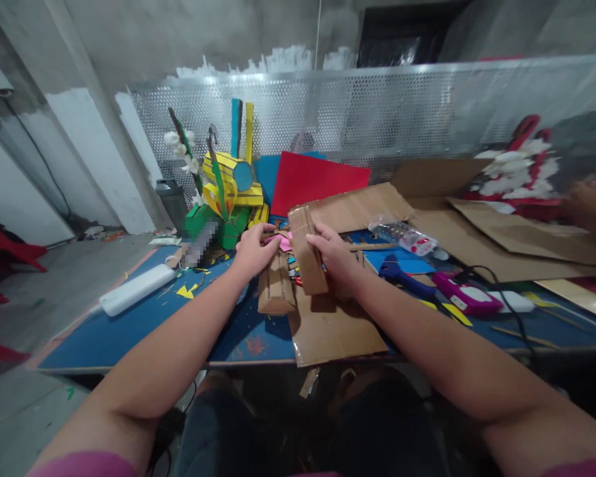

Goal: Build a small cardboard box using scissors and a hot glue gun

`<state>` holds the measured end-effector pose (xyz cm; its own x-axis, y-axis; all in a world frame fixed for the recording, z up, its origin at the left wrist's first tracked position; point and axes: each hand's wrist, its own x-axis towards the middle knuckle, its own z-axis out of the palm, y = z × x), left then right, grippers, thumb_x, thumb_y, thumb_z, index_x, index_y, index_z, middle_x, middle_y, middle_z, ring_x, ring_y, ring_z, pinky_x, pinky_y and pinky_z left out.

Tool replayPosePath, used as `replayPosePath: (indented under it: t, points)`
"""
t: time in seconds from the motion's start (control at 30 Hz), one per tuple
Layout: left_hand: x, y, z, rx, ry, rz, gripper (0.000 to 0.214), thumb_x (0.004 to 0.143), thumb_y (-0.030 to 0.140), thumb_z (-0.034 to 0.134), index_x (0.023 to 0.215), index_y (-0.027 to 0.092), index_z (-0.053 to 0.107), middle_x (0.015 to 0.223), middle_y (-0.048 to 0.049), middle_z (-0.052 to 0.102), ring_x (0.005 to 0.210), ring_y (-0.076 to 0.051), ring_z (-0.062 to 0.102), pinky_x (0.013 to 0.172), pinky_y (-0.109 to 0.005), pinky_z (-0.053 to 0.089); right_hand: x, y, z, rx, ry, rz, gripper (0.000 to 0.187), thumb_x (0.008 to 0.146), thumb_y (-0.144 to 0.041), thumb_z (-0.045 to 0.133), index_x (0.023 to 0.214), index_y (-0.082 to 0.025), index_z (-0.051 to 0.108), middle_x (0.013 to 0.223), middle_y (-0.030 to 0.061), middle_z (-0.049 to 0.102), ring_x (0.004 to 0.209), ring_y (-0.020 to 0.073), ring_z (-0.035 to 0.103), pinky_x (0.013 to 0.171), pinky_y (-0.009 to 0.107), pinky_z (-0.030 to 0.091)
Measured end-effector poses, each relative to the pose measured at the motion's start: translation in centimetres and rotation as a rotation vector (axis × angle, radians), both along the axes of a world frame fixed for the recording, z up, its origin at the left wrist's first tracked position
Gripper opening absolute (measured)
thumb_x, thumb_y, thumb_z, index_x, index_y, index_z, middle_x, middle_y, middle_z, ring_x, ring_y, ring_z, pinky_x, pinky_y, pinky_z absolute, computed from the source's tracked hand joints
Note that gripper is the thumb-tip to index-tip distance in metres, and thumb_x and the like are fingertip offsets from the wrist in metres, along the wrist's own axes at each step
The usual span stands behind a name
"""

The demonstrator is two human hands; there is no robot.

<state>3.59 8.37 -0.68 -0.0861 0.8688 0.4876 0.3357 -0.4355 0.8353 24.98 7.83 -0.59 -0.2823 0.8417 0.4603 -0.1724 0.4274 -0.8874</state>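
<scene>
Our right hand (335,257) is clamped on a tall folded cardboard piece (305,252), which it holds tilted just above the blue surface (129,324). Our left hand (252,252), just beside the right one, is curled shut over the top of a smaller cardboard block (277,295) standing under it. A blue tool (402,278) and a plastic bottle (402,235) lie to the right of the right hand.

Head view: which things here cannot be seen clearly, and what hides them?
All in the head view:
- Left hand: its own back hides the fingers and what they grip.
- Cardboard strip: the right hand covers its right side.
- Patch by the green box: pixelated, nothing readable.
- Another person's hand: motion-blurred, arm cut off by the right edge.
</scene>
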Motion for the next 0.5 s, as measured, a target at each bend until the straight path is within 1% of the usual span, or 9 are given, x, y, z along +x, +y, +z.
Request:
replayPosePath:
  t: [0.03, 0.1, 0.13, 0.17, 0.23, 0.3, 0.37, 0.43, 0.5]
  points:
    - [0.0, -0.3, 0.2, 0.077, 0.065, -0.053, 0.026, 0.085, 0.040, 0.084, 0.105, 0.024, 0.078, 0.117, -0.0083, 0.080, 0.119, -0.030, 0.070, 0.108, -0.044, 0.054, -0.1, 0.0, -0.1, 0.020, -0.001, 0.016, 0.038, 0.089, -0.040, 0.072, 0.123, -0.024, 0.073, 0.110, 0.0040, 0.084, 0.100, 0.0253, 0.077, 0.088, 0.038, 0.064]
    - [0.4, -0.9, 0.3, 0.149, 0.085, -0.208, 0.025, 0.100, 0.047, 0.071, 0.104, 0.023, 0.077, 0.106, -0.0058, 0.078, 0.102, -0.025, 0.072, 0.095, -0.038, 0.055, -0.3, 0.0, -0.2, 0.043, -0.027, 0.056, 0.037, 0.089, -0.044, 0.076, 0.119, -0.024, 0.075, 0.109, 0.0034, 0.084, 0.102, 0.0254, 0.076, 0.092, 0.038, 0.062]
    - [0.6, -1.2, 0.2, 0.164, 0.061, -0.254, 0.027, 0.104, 0.048, 0.067, 0.102, 0.022, 0.075, 0.099, -0.0042, 0.076, 0.094, -0.023, 0.070, 0.088, -0.035, 0.054, -0.3, 0.0, -0.2, 0.053, -0.049, 0.068, 0.034, 0.090, -0.046, 0.076, 0.115, -0.023, 0.076, 0.107, 0.0032, 0.084, 0.100, 0.0251, 0.075, 0.092, 0.039, 0.062]
    - [0.9, -1.4, 0.1, 0.177, 0.036, -0.265, 0.028, 0.105, 0.049, 0.066, 0.103, 0.022, 0.074, 0.094, -0.0027, 0.074, 0.089, -0.021, 0.068, 0.083, -0.033, 0.053, -0.3, 0.0, -0.3, 0.072, -0.077, 0.073, 0.032, 0.091, -0.048, 0.075, 0.111, -0.023, 0.077, 0.104, 0.0031, 0.083, 0.097, 0.0246, 0.074, 0.092, 0.039, 0.061]
    - [1.2, -1.6, 0.0, 0.215, -0.016, -0.216, 0.025, 0.103, 0.045, 0.072, 0.113, 0.023, 0.073, 0.092, -0.0007, 0.071, 0.082, -0.018, 0.065, 0.075, -0.029, 0.051, -0.2, 0.0, -0.4, 0.140, -0.140, 0.058, 0.031, 0.093, -0.050, 0.074, 0.102, -0.021, 0.078, 0.099, 0.0030, 0.081, 0.093, 0.0239, 0.072, 0.090, 0.038, 0.059]
    - [1.2, -1.6, 0.1, 0.266, -0.048, -0.151, 0.030, 0.100, 0.041, 0.077, 0.124, 0.024, 0.074, 0.096, -0.0007, 0.073, 0.078, -0.016, 0.065, 0.073, -0.028, 0.051, -0.1, -0.1, -0.6, 0.219, -0.206, 0.033, 0.031, 0.093, -0.051, 0.075, 0.099, -0.020, 0.079, 0.096, 0.0030, 0.080, 0.090, 0.0232, 0.069, 0.085, 0.036, 0.057]
    - [1.0, -1.6, 0.5, 0.358, -0.017, -0.100, 0.026, 0.099, 0.038, 0.078, 0.121, 0.024, 0.079, 0.103, -0.0035, 0.077, 0.083, -0.016, 0.069, 0.075, -0.029, 0.055, 0.1, -0.2, -0.8, 0.269, -0.239, -0.005, 0.033, 0.095, -0.051, 0.073, 0.102, -0.020, 0.080, 0.093, 0.0030, 0.078, 0.085, 0.0221, 0.066, 0.078, 0.034, 0.054]
    - [0.7, -1.7, 0.9, 0.483, 0.064, -0.047, 0.019, 0.100, 0.037, 0.079, 0.112, 0.024, 0.086, 0.111, -0.0069, 0.081, 0.096, -0.020, 0.074, 0.083, -0.032, 0.059, 0.1, -0.3, -0.9, 0.294, -0.250, -0.062, 0.034, 0.098, -0.051, 0.070, 0.104, -0.020, 0.080, 0.088, 0.0025, 0.075, 0.078, 0.0208, 0.062, 0.070, 0.032, 0.049]
    - [0.6, -1.8, 1.3, 0.589, 0.128, 0.008, 0.017, 0.100, 0.035, 0.079, 0.110, 0.026, 0.089, 0.114, -0.0079, 0.083, 0.105, -0.022, 0.076, 0.090, -0.035, 0.063, 0.2, -0.6, -0.9, 0.342, -0.267, -0.124, 0.033, 0.102, -0.050, 0.067, 0.103, -0.021, 0.081, 0.082, 0.0020, 0.073, 0.074, 0.0202, 0.060, 0.067, 0.032, 0.046]
